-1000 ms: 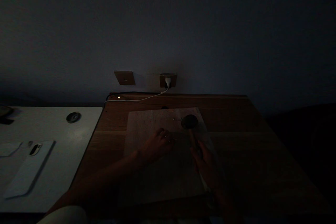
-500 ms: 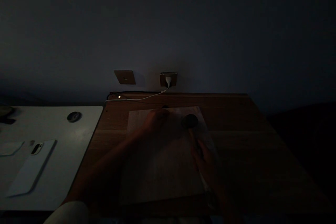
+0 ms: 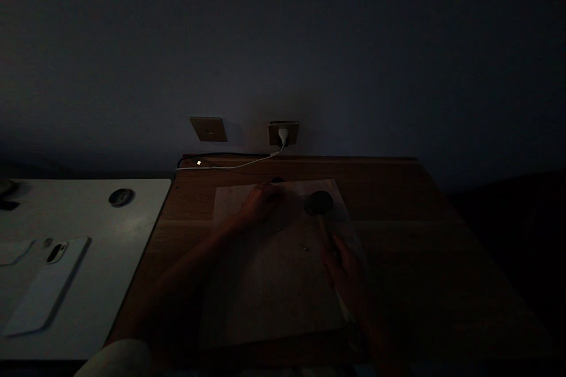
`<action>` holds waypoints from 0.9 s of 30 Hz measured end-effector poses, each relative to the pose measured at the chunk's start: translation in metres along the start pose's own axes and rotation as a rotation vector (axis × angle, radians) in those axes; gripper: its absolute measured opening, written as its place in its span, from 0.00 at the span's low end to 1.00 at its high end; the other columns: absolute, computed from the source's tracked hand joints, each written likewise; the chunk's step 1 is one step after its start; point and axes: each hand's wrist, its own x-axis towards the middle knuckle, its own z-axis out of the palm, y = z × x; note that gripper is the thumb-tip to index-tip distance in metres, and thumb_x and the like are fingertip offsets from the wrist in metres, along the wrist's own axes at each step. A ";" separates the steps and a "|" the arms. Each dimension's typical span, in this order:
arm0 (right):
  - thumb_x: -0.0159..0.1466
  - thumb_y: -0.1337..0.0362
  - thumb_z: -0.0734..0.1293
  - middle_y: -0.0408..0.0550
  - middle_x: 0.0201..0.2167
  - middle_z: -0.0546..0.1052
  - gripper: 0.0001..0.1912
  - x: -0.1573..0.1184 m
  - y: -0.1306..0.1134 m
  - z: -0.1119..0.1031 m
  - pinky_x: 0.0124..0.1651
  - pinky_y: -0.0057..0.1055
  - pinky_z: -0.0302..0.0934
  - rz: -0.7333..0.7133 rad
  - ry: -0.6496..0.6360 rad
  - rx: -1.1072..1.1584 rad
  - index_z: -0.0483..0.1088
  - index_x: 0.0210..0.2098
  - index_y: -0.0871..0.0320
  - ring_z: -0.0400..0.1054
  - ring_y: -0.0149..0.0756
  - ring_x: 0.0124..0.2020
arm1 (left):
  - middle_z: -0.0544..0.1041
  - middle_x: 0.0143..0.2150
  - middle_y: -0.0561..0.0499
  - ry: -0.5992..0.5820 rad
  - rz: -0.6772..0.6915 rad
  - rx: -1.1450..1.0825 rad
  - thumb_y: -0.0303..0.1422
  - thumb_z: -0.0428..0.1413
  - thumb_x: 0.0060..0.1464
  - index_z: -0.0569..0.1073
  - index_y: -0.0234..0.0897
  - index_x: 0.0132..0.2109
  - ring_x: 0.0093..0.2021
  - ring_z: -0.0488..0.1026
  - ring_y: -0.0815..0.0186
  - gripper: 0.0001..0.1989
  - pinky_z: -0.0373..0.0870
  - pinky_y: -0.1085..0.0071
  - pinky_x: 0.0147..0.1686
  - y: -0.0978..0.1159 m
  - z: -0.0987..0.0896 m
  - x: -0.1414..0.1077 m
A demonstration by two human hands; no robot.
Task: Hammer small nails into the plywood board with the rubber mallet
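Observation:
The scene is very dark. My right hand (image 3: 347,268) is wrapped around the handle of a mallet (image 3: 319,203), whose dark, round head is over the far right part of a pale board (image 3: 274,288). My left hand (image 3: 262,200) is at the board's far edge with its fingers curled down; whatever they pinch, if anything, is hidden in shadow. Just behind those fingers shows a dark round object (image 3: 277,179). A tiny shiny piece (image 3: 305,248) lies on the board left of my right hand, and a fainter speck (image 3: 279,230) is nearer the left hand.
The board lies on a wooden table (image 3: 420,247) against the wall. A white cable (image 3: 234,166) runs along the back edge to a wall socket (image 3: 283,134). On the white table (image 3: 115,259) at left are a phone (image 3: 48,288) and a dark ring-shaped roll (image 3: 121,197).
The tiny shiny piece and the speck now show on the board, where I could not see them before. My hands and the mallet have barely moved; the view has shifted slightly.

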 end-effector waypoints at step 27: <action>0.65 0.50 0.65 0.46 0.26 0.76 0.25 0.025 -0.020 0.030 0.30 0.32 0.61 -0.274 -0.065 -0.066 0.74 0.58 0.53 0.69 0.40 0.28 | 0.79 0.57 0.42 0.004 -0.039 0.017 0.27 0.64 0.54 0.73 0.37 0.59 0.57 0.76 0.52 0.25 0.70 0.57 0.59 0.001 0.001 0.002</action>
